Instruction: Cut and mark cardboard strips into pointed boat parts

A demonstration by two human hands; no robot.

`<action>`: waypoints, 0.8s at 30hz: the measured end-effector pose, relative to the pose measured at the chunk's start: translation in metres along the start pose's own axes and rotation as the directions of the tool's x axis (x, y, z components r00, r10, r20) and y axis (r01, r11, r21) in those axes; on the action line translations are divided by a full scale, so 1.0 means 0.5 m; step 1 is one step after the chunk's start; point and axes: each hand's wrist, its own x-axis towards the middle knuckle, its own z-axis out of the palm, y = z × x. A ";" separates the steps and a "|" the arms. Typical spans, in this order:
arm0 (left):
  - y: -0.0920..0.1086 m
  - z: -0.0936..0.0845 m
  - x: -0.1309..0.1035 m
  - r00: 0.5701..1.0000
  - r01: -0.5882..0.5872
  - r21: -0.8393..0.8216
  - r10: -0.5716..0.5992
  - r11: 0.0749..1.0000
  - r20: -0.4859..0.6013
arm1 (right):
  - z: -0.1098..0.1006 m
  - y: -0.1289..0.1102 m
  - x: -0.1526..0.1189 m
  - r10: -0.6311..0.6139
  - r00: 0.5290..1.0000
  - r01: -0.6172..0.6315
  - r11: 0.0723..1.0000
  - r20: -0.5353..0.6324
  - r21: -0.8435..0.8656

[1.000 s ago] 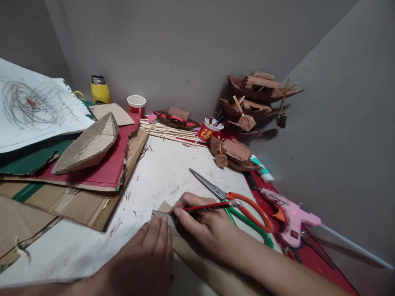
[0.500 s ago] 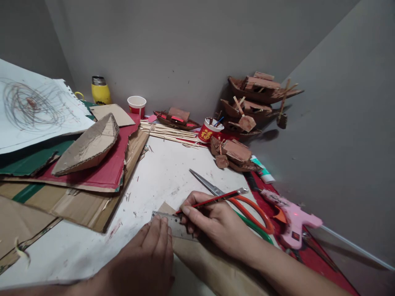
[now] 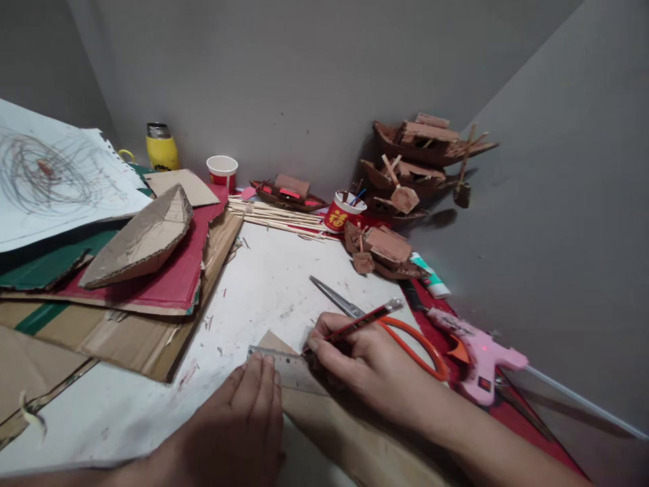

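A metal ruler (image 3: 291, 370) lies across a brown piece of cardboard (image 3: 349, 423). My left hand (image 3: 243, 412) rests on the ruler's left end, its fingers stretched out flat and pressing down. Between the thumb and fingers of my right hand (image 3: 355, 358) is a dark red pencil (image 3: 364, 320), slanting up to the right. Its tip is at the ruler's upper edge, partly hidden by the fingers. Just beyond my right hand lie scissors with orange handles (image 3: 418, 345), partly covered by that hand.
At left, a cardboard boat hull (image 3: 139, 240) sits on stacked cardboard sheets (image 3: 136, 335). Thin sticks (image 3: 284, 218), a paint cup (image 3: 345, 212) and brown model boats (image 3: 388, 247) line the back. A pink glue gun (image 3: 481, 358) lies at right.
My right hand and the pencil have moved slightly right along the ruler's edge, and the pencil stands a little steeper. My left hand stays on the ruler. The view has shifted slightly.
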 end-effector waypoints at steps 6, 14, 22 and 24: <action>0.002 0.011 -0.006 1.000 0.007 0.006 -0.007 1.000 0.000 | -0.005 -0.002 -0.002 0.026 0.999 -0.023 0.998 -0.045 0.057; 0.007 -0.001 -0.010 0.994 0.006 0.111 0.006 0.994 -0.112 | -0.023 0.020 -0.063 -0.207 0.978 0.191 0.923 -0.011 -0.334; 0.022 0.016 -0.033 0.978 0.009 0.190 0.031 0.982 -0.205 | -0.044 0.046 -0.124 -0.238 0.968 0.248 0.860 0.080 -0.446; 0.023 0.022 -0.037 0.974 0.016 0.190 0.027 0.982 -0.226 | -0.048 0.047 -0.123 -0.247 0.964 0.265 0.867 0.099 -0.421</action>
